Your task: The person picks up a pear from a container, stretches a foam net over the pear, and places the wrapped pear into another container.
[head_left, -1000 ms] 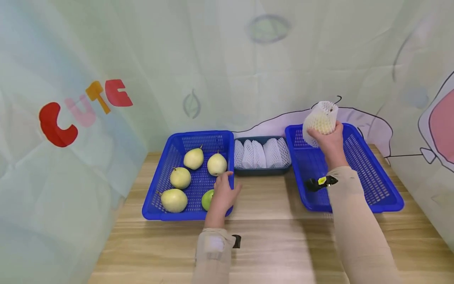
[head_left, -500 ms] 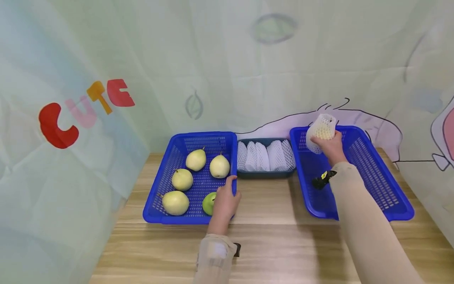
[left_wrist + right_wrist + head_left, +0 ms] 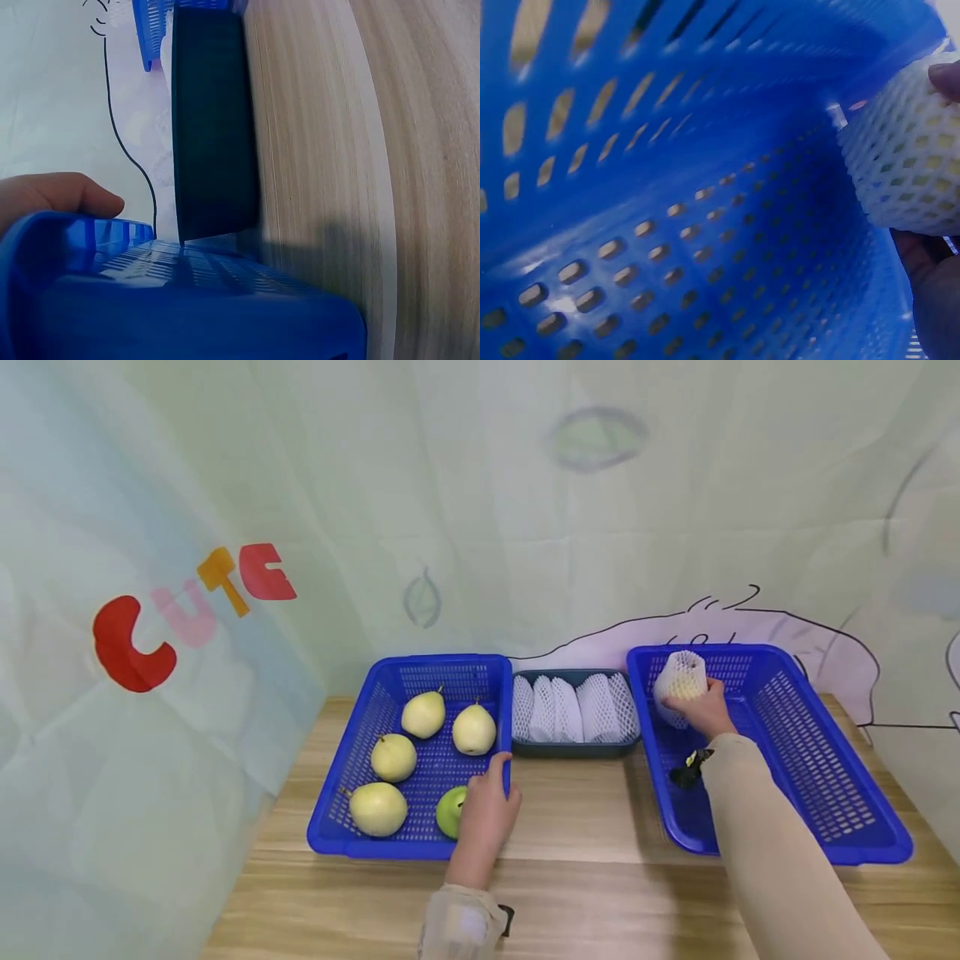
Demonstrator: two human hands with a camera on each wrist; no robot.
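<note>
In the head view, my right hand (image 3: 707, 708) grips a pear (image 3: 682, 687) wrapped in a white foam net, inside the far left corner of the right blue basket (image 3: 843, 752). The right wrist view shows the foam net (image 3: 907, 157) with thumb and fingers on either side of it. My left hand (image 3: 486, 810) rests at the right rim of the left blue basket (image 3: 408, 850), fingers relaxed. Beside that hand lies a green fruit (image 3: 450, 812), partly hidden by it. Several bare yellow pears (image 3: 378, 809) lie in the same basket.
Between the two baskets stands a dark green tray (image 3: 573, 749) with several white foam nets (image 3: 597, 708) in a row. Everything stands on a wood-grain table (image 3: 577, 827). A printed cloth backdrop (image 3: 480, 510) rises behind and at the left.
My right hand has lowered the netted pear from above the right basket's far rim down into it. My left hand has settled along the left basket's rim. The head view has shifted slightly.
</note>
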